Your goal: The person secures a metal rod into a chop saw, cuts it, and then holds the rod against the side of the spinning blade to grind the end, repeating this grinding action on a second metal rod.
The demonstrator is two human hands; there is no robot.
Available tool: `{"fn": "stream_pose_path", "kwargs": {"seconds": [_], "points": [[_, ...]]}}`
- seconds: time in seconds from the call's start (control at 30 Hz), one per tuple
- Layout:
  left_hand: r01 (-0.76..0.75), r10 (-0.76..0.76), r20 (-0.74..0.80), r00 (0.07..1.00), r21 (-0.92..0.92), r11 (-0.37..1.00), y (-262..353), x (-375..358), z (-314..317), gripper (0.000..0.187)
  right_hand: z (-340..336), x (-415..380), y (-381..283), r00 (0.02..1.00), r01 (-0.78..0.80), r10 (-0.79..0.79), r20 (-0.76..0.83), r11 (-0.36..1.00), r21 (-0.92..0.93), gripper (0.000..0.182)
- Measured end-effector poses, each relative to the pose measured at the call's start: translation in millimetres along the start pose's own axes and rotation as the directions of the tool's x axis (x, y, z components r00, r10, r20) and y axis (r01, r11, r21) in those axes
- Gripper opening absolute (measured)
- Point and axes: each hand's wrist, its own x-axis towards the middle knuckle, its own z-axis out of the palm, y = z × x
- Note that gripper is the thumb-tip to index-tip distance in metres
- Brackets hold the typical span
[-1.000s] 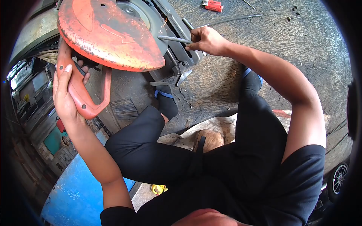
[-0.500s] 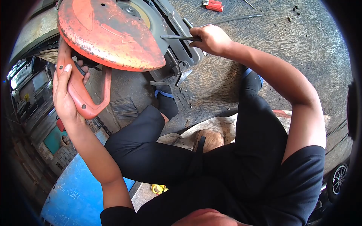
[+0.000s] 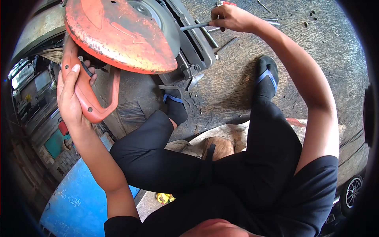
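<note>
My left hand [image 3: 73,94] is wrapped around the orange handle [image 3: 85,98] of a cut-off saw, with fingers by its black trigger. The saw's worn orange guard [image 3: 118,39] covers much of the grey cutting disc [image 3: 170,37]. My right hand [image 3: 233,19] grips a thin metal rod [image 3: 195,26] from above. The rod's free end points left, close to the disc's edge over the saw base [image 3: 197,39]. The guard hides what lies behind it.
Short metal rods [image 3: 227,45] lie on the floor right of the saw base. A red-and-white packet [image 3: 226,3] is at the top. My sandalled feet [image 3: 266,75] rest near the saw. A blue panel [image 3: 77,201] stands lower left, and a wheel [image 3: 353,191] at far right.
My right hand has moved up and slightly right with the rod, uncovering a rod on the floor. My left hand keeps its hold on the saw handle.
</note>
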Motion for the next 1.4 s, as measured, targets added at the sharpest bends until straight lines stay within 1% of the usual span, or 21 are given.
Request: {"fn": "stream_pose_path", "kwargs": {"seconds": [0.13, 0.2, 0.23, 0.3, 0.33, 0.4, 0.43, 0.5, 0.53, 0.6, 0.63, 0.7, 0.83, 0.9, 0.93, 1.07, 1.13, 1.27, 1.33, 1.4], "points": [[-0.002, 0.002, -0.004, 1.0, -0.002, 1.0, -5.8, 3.4, -6.9, 0.055, -2.2, 3.5, -1.8, 0.999, 0.046, -0.046, -0.007, 0.999, -0.022, 0.031], [0.022, -0.022, -0.028, 0.999, -0.006, 1.0, -5.4, 3.7, -7.6, 0.053, -6.4, 8.8, -3.8, 0.998, 0.054, -0.045, 0.054, 0.98, -0.189, 0.035], [0.022, -0.022, -0.028, 0.999, -0.006, 1.0, -6.2, 4.1, -9.1, 0.053, -7.5, 9.1, -6.9, 0.998, 0.054, -0.045, 0.054, 0.98, -0.189, 0.035], [0.008, -0.008, 0.032, 0.999, -0.017, 1.0, -8.6, 5.2, -12.7, 0.053, -9.0, 8.8, -15.0, 0.997, 0.038, -0.026, 0.072, 0.985, -0.168, 0.027], [0.01, -0.01, 0.032, 0.999, -0.017, 1.0, -8.5, 4.5, -11.2, 0.053, -10.0, 9.5, -18.7, 0.997, 0.038, -0.026, 0.074, 0.985, -0.168, 0.027], [-0.005, 0.004, -0.046, 0.999, -0.004, 1.0, -6.4, 2.1, -4.7, 0.054, -11.0, 12.2, -24.0, 0.997, 0.049, -0.039, 0.067, 0.985, -0.163, 0.026], [-0.004, 0.004, -0.046, 0.999, -0.005, 1.0, -4.6, 0.7, -1.9, 0.054, -10.0, 15.1, -22.2, 0.997, 0.05, -0.039, 0.068, 0.985, -0.164, 0.026], [0.004, -0.009, -0.06, 0.998, -0.073, 0.997, -1.3, -2.2, 1.7, 0.048, -8.9, 20.1, -23.9, 0.991, 0.132, -0.129, 0.038, 0.985, -0.115, 0.026], [0.005, -0.009, -0.059, 0.998, -0.073, 0.997, -1.4, -2.5, 1.5, 0.048, -10.1, 19.7, -28.8, 0.991, 0.132, -0.128, 0.039, 0.985, -0.114, 0.026], [-0.002, -0.001, -0.043, 0.999, -0.072, 0.997, -1.5, -1.9, 0.9, 0.05, -14.4, 18.1, -41.4, 0.995, 0.1, -0.096, 0.028, 0.952, -0.288, 0.024], [-0.001, -0.001, -0.04, 0.999, -0.072, 0.997, -1.9, -1.6, 0.2, 0.05, -13.9, 18.8, -44.5, 0.995, 0.097, -0.093, 0.027, 0.953, -0.287, 0.024], [0.029, -0.031, -0.042, 0.999, -0.033, 0.999, -3.2, -0.7, -1.8, 0.059, -13.9, 19.6, -49.4, 0.995, 0.093, -0.097, 0.004, 0.944, -0.318, 0.023], [0.026, -0.027, -0.007, 1.0, -0.037, 0.999, -2.5, -1.0, -1.4, 0.058, -12.4, 23.0, -53.3, 0.978, 0.189, -0.208, -0.024, 0.926, -0.327, 0.025], [0.001, -0.006, -0.062, 0.998, -0.079, 0.997, -1.2, -2.7, 3.6, 0.05, -12.2, 24.2, -55.4, 0.981, 0.176, -0.196, -0.017, 0.915, -0.363, 0.025], [0.001, -0.006, -0.059, 0.998, -0.079, 0.997, -0.8, -2.6, 4.0, 0.05, -12.9, 23.9, -57.5, 0.983, 0.166, -0.185, -0.009, 0.902, -0.398, 0.025], [0.003, -0.01, -0.072, 0.997, -0.089, 0.996, -1.1, -2.1, 4.2, 0.05, -14.6, 21.7, -61.9, 0.982, 0.178, -0.191, 0.01, 0.894, -0.411, 0.025], [0.004, -0.011, -0.071, 0.997, -0.094, 0.996, -1.7, -1.6, 3.4, 0.05, -14.7, 20.1, -64.8, 0.982, 0.169, -0.19, -0.007, 0.891, -0.421, 0.025], [0.007, -0.014, -0.094, 0.995, -0.074, 0.997, -2.1, -1.6, 3.4, 0.05, -14.4, 19.8, -68.3, 0.986, 0.151, -0.166, 0.007, 0.88, -0.451, 0.025], [0.009, -0.016, -0.097, 0.995, -0.072, 0.997, -1.3, -2.0, 3.8, 0.05, -13.1, 19.6, -70.3, 0.995, 0.092, -0.101, 0.004, 0.888, -0.451, 0.024], [0.012, -0.017, -0.072, 0.997, -0.069, 0.998, -0.2, -2.1, 4.3, 0.05, -11.7, 16.9, -71.7, 0.995, 0.082, -0.102, -0.021, 0.893, -0.443, 0.024]]}}
